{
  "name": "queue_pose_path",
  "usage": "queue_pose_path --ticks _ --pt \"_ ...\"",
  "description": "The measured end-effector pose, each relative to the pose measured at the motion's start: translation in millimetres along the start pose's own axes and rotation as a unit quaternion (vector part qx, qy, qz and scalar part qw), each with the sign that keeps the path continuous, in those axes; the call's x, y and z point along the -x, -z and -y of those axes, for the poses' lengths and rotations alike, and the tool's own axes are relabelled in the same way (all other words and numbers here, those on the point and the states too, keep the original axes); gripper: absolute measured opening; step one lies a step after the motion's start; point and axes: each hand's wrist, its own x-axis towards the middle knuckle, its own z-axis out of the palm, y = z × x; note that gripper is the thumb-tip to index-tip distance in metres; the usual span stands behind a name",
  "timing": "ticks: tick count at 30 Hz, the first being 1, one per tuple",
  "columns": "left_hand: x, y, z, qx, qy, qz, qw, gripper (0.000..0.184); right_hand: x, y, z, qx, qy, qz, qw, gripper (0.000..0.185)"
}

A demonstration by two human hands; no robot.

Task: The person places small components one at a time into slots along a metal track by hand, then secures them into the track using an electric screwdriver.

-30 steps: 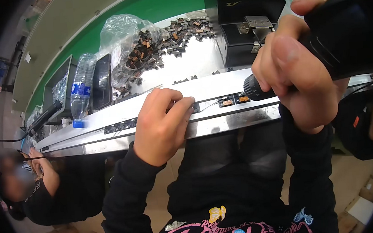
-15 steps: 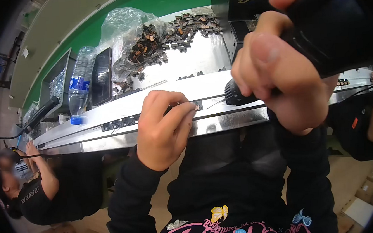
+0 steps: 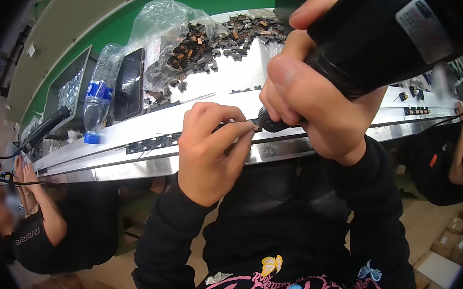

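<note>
- Black power tool (image 3: 367, 41) is gripped by the right hand (image 3: 320, 94), fingers wrapped around its body, the nose slanting down to the front of the desk (image 3: 231, 72).
- Judging by this view, one small part (image 3: 256, 126) is being worked on at the tool's nose; whether it is finished cannot be told.
- To the left of the left hand (image 3: 206, 154), a row of black parts (image 3: 152, 143) lies along the desk's front strip, too small to judge how complete they are.
- Much seems left: a heap of loose parts (image 3: 255, 31) spreads across the desk's far side, reaching a clear plastic bag (image 3: 157, 24).
- The small part lies right at the tips of the left thumb and forefinger, between them and the tool's nose.
- Those left fingers are bent and close together; whether they pinch the part or merely steady it, I cannot tell.
</note>
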Motion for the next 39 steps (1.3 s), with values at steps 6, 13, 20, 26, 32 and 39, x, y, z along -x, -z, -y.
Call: queue_pose_path --ticks 6,13,20,26,32,39 --pt "3 -2 4 0.007 -0.001 -0.011 1.000 0.015 0 -2 3 0.010 -0.034 0.033 0.999 0.038" --pt "3 1 5 -0.005 -0.027 -0.010 1.000 0.013 -8 2 -22 0.036 0.076 0.130 0.988 0.039" --pt "1 3 -1 -0.046 -0.040 -0.014 0.998 0.012 -17 4 -11 -0.006 -0.009 0.174 0.985 0.035" --pt "-2 3 -11 -0.080 -0.042 0.011 0.996 0.011 -40 41 51 0.009 0.116 0.048 0.992 0.040" --pt "-6 -7 -22 -0.112 -0.035 0.011 0.993 0.013 -72 99 44 0.073 0.192 -0.058 0.977 0.032" --pt "-13 -21 -35 -0.111 0.006 0.029 0.993 0.015 -77 118 14 0.118 0.210 -0.007 0.971 0.031"
